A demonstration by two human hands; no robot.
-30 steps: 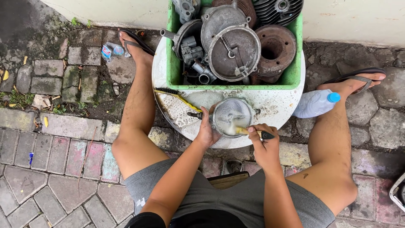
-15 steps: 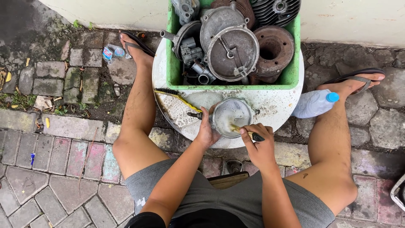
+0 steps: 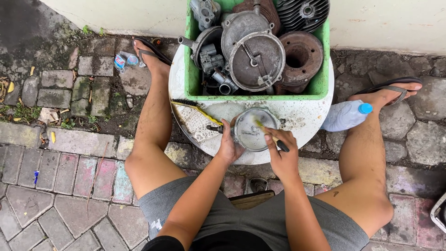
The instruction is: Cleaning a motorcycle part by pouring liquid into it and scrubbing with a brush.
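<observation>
1. An outdoor pavement (image 3: 69, 176) of worn, mossy brick and stone is being used as the work floor, with a pale wall (image 3: 381, 23) closing the far side.
2. Nearest, a seated person's bare legs are being spread to either side of a round white basin (image 3: 311, 125), with sandalled feet planted far left and far right.
3. A round grey metal cover (image 3: 253, 130) is being held over the near part of the basin; the left hand (image 3: 228, 146) is being closed around its left rim.
4. A small brush (image 3: 269, 135) is being gripped in the closed right hand (image 3: 282, 155), its yellowish bristles being pressed on the cover's face; the blur there suggests scrubbing.
5. In judgement, the scrubbing is being done best with the cover kept tilted over the basin, the rim being clamped firmly and short strokes being worked into the recesses.
6. Just left, a yellow-handled brush (image 3: 195, 109) is lying on the basin.
7. Beyond, a green crate (image 3: 320, 86) is being used for engine parts: a large round housing (image 3: 257, 60), a rusty drum (image 3: 297, 58), a finned cylinder head (image 3: 304, 11).
8. At the right, a clear plastic bottle (image 3: 344, 116) with a blue cap is lying beside the basin.
</observation>
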